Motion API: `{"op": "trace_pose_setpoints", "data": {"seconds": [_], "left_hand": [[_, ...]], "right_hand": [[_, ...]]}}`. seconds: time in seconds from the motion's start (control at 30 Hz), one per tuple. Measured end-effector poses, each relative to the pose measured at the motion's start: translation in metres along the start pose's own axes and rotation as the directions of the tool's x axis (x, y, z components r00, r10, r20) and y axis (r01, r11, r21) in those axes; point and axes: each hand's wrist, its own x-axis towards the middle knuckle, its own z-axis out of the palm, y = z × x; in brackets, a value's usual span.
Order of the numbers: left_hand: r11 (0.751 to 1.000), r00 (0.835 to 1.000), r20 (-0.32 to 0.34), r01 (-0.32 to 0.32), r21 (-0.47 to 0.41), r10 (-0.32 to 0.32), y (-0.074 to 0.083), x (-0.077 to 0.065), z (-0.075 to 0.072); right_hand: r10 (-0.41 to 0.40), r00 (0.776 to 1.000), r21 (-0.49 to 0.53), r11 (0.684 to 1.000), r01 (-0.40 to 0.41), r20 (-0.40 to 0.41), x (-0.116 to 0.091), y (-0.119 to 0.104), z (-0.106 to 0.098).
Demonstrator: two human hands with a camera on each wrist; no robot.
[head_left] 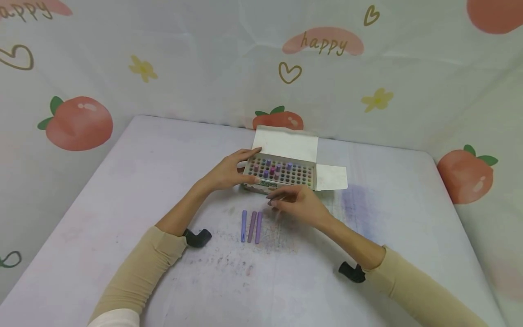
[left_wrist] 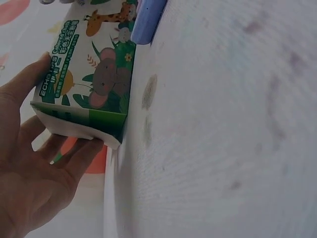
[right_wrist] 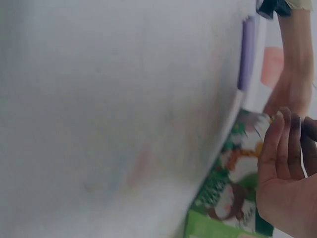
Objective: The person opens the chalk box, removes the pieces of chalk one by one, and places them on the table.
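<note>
An open chalk box [head_left: 267,184] stands near the back of the table, its lid raised behind and a side flap out to the right. Colored chalk ends fill its holes, and several purple and pink sticks stand higher. My left hand [head_left: 224,172] grips the box's left end, thumb along the front edge and fingers at the back. In front of the box hovers my right hand [head_left: 301,203], fingers slightly bent, with nothing visible between them. Below it lie a blue chalk stick [head_left: 244,225], a mauve chalk stick [head_left: 252,226] and a purple chalk stick [head_left: 259,227], side by side.
Chalk smudges mark the white table [head_left: 196,290], with a large purple stain [head_left: 359,206] right of the box. A printed cloth [head_left: 212,72] hangs behind the table. Black wrist mounts sit at the left cuff [head_left: 198,238] and right cuff [head_left: 352,272].
</note>
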Motion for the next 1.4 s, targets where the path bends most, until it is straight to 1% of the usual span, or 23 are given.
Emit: {"op": "trace_pose_setpoints", "data": {"seconds": [0.1,0.23,0.33,0.4,0.57,0.8,1.0,1.17,1.3,1.4], "left_hand": [[1.000,1.000,0.001,-0.003,-0.006,0.003,0.001,0.000,0.000],[1.000,1.000,-0.001,-0.001,-0.023,0.001,0.003,0.000,0.001],[1.000,1.000,-0.001,0.004,-0.025,-0.004,0.003,-0.001,0.001],[1.000,1.000,0.000,0.007,-0.023,-0.007,0.003,-0.001,0.000],[1.000,1.000,0.002,0.007,-0.019,-0.007,0.003,-0.001,-0.001],[1.000,1.000,0.007,0.004,-0.026,-0.004,0.003,-0.001,-0.001],[1.000,1.000,0.011,0.006,-0.029,-0.006,0.004,-0.002,-0.001],[1.000,1.000,0.009,0.004,-0.023,-0.003,0.003,-0.001,-0.001],[1.000,1.000,0.008,0.005,-0.020,-0.005,0.002,-0.001,-0.001],[1.000,1.000,0.012,0.008,-0.021,-0.007,0.002,0.000,0.000]], "right_hand": [[-0.033,0.999,-0.028,0.999,0.033,-0.016,0.001,-0.006,-0.007],[-0.061,0.996,-0.078,0.995,0.056,-0.060,0.001,-0.013,-0.018],[-0.059,0.995,-0.095,0.994,0.052,-0.082,0.001,-0.018,-0.025],[-0.058,0.995,-0.083,0.995,0.051,-0.085,0.002,-0.020,-0.029],[-0.069,0.991,-0.069,0.996,0.061,-0.115,0.006,-0.022,-0.041],[-0.084,0.979,-0.143,0.988,0.058,-0.186,0.017,-0.017,-0.058],[-0.093,0.967,-0.178,0.983,0.051,-0.236,0.023,-0.012,-0.064],[-0.111,0.962,-0.183,0.981,0.066,-0.251,0.025,-0.011,-0.067],[-0.099,0.964,-0.177,0.983,0.056,-0.245,0.028,-0.011,-0.069],[-0.080,0.965,-0.203,0.979,0.029,-0.249,0.030,-0.010,-0.070]]}}
